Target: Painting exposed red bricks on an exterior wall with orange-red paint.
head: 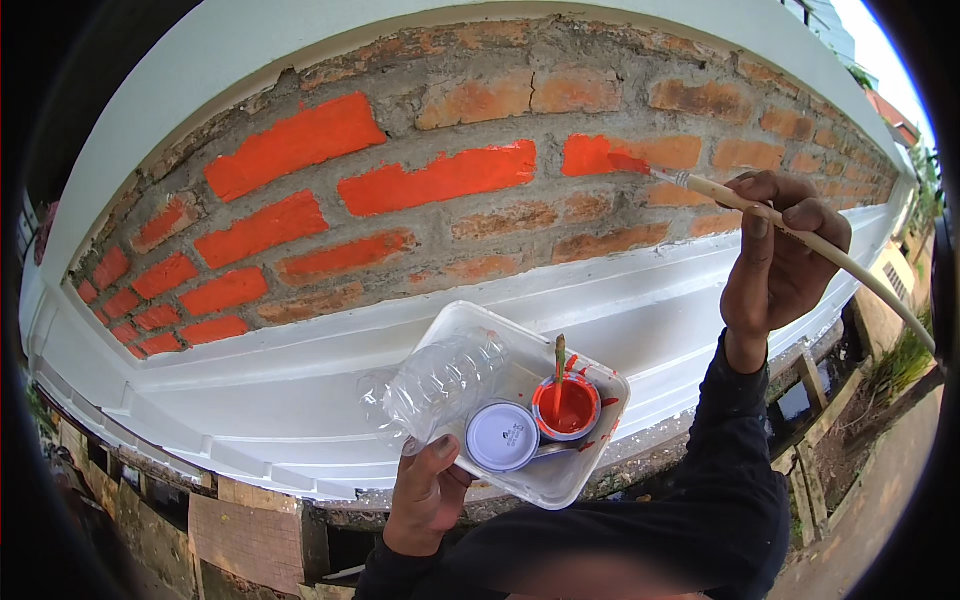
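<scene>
In my right hand (787, 247) is a long, pale-handled paintbrush (720, 192), its red-loaded bristles touching a half-painted brick (596, 155) in the wall. Orange-red covers that brick's left part, while the right part is bare. My left hand (431, 487) grips the near left edge of a white plastic tray (600, 472). Inside sit an open can of red paint (568, 409) with a stick (559, 356) standing in it, and a can with a pale lid (502, 436). A clear, crumpled plastic bottle (446, 382) leans over the tray's left side.
Several bricks at the left, such as one long brick (442, 178), are painted orange-red; bricks (701, 100) at the right are bare. White moulding (300, 405) frames the wall. Below lie a drainage channel (799, 401), concrete slabs (247, 540) and a path (885, 480).
</scene>
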### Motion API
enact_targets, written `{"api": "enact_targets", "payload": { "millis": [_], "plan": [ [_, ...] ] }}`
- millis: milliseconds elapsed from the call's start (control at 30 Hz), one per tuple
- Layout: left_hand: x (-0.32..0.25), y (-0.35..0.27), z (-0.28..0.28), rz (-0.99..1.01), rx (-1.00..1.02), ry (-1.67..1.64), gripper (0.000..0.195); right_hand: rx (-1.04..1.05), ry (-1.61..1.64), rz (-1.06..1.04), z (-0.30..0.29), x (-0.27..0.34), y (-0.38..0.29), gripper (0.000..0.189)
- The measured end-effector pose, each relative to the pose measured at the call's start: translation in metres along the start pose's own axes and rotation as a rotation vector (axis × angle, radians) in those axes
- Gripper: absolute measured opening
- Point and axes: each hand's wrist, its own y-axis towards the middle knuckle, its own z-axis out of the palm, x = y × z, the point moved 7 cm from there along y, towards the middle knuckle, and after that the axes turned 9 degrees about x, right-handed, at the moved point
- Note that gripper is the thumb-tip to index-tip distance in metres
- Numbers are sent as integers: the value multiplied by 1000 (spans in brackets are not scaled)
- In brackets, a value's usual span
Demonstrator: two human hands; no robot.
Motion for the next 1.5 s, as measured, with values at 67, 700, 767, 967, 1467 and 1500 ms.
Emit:
{"api": "enact_targets", "payload": {
  "millis": [67,700,767,967,1467,1500],
  "plan": [
    [-1,0,0,-7,8,0,68,-28,-109,-7,7,-9,-1,25],
    [-3,-2,-3,8,-15,-7,67,-77,-104,-4,14,-14,-5,19],
    [-3,-4,-5,-1,-30,-9,67,-118,-144,20,9,-19,-5,20],
    [-2,-1,-7,5,0,-6,67,-111,-41,5,16,-12,-4,24],
    [0,1,-6,-10,-11,11,67,-160,-33,-16,8,-9,1,20],
    [-1,1,-6,-7,-14,3,67,-160,-30,-13,10,-9,0,20]
  ]
}}
